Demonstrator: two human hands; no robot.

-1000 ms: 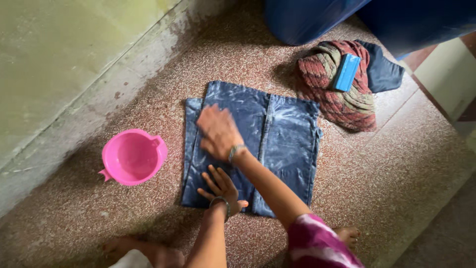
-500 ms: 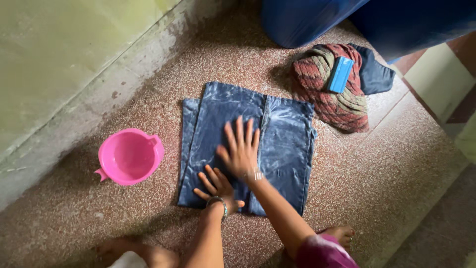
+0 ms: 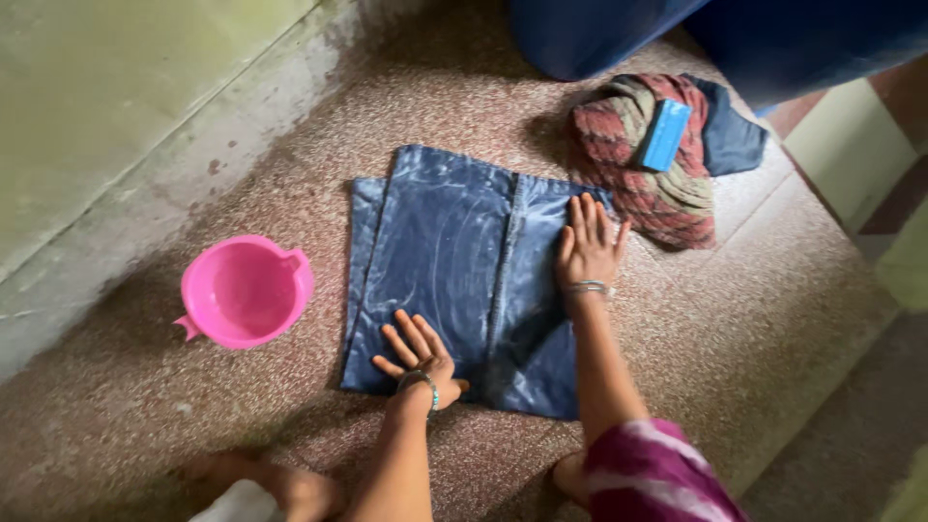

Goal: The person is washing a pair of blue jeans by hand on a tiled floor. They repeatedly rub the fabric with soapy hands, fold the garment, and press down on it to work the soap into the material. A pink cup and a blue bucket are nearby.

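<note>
Scrubbing by hand: the soapy dark-blue denim garment (image 3: 454,271) lies flat on the speckled reddish floor (image 3: 773,319), left hand (image 3: 418,350) pinning its near edge, right hand (image 3: 586,247) spread flat on its right side, both empty; continuing probably calls for firm sweeps.

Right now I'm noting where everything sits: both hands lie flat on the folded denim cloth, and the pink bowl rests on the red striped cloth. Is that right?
Not quite. In the head view, both the left hand and right hand lie flat on the denim cloth, but the pink bowl rests on the bare floor; a blue block lies on the red striped cloth.
</note>
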